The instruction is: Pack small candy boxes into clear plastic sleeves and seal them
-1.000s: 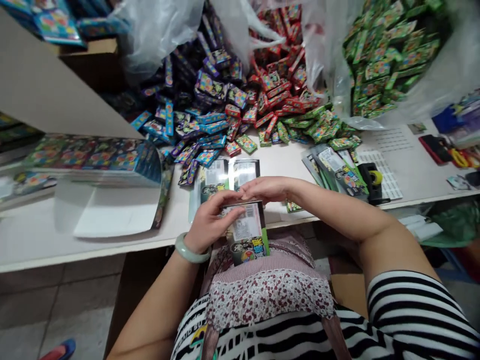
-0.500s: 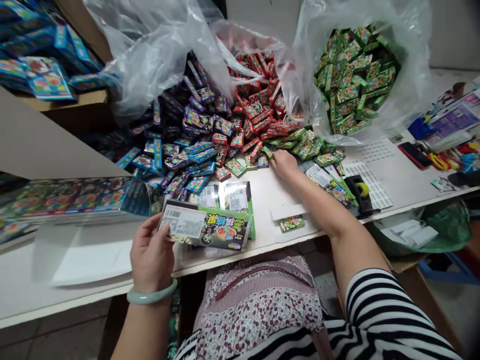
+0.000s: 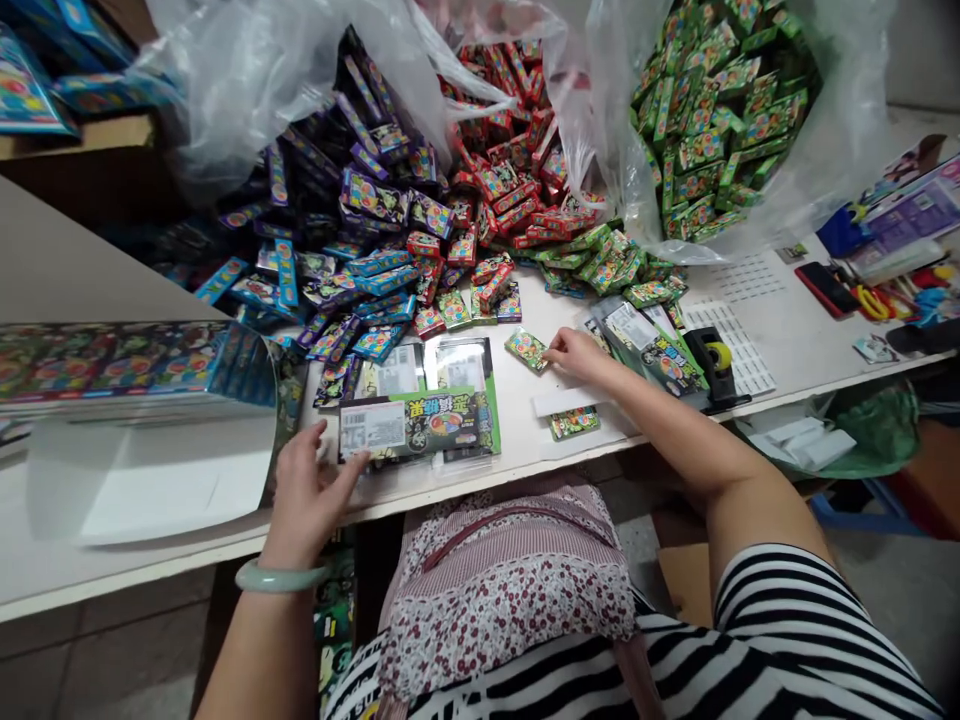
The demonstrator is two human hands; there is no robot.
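Green packet (image 3: 527, 351): on or just above the bench (image 3: 514, 430), between its front edge and the red boxes (image 3: 517, 195); you have its right end.
Right hand (image 3: 576, 353): pinching that packet.
Left hand (image 3: 306, 492): released, fingers apart, beside the black-green package (image 3: 439, 425) near the front edge.
Tape dispenser (image 3: 712, 368): farther right, near that edge.

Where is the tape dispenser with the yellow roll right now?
In the head view, the tape dispenser is toward the right on the white table, near its front edge, between the black-and-green packages and the sheet of small labels.
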